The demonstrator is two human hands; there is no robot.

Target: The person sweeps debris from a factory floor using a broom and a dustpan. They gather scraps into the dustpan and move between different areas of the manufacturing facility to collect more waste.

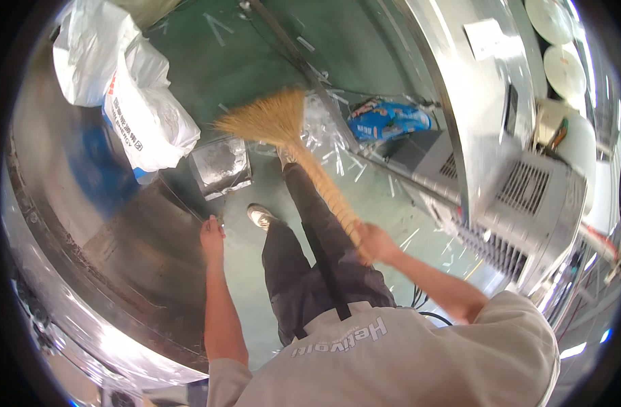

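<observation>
My right hand (373, 242) grips the handle of a straw broom (276, 121), whose fanned bristles rest on the green floor ahead of my feet. Clear plastic scraps (327, 136) lie just right of the bristles. My left hand (212, 234) rests with fingers together against the edge of a large steel drum (120, 244) on my left and holds nothing. My dark trousers and a light shoe (261, 216) show between the two arms.
White plastic bags (130, 102) sit on the drum at upper left. A silvery foil bag (220, 166) lies on the floor. A blue packet (388, 121) lies by a grey vented machine (527, 197) and steel cabinet on the right.
</observation>
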